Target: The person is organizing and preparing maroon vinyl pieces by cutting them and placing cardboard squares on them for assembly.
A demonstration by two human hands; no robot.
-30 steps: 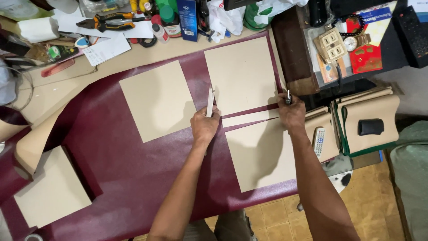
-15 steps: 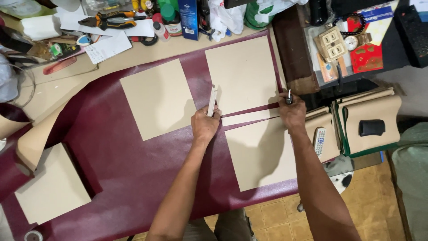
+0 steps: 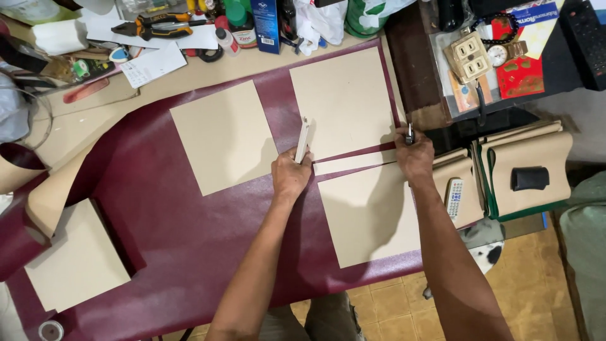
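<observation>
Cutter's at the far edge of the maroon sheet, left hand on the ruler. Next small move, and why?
Probably draw the cutter in the right hand back along the gap toward the left hand. The blade sits at the maroon sheet edge, beside the narrow board strip, and the left hand steadies the ruler at the other end.

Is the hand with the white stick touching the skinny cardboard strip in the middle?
Touching. In the head view, the left hand holding the white stick presses its fingers down on the left end of the narrow cardboard strip.
</observation>
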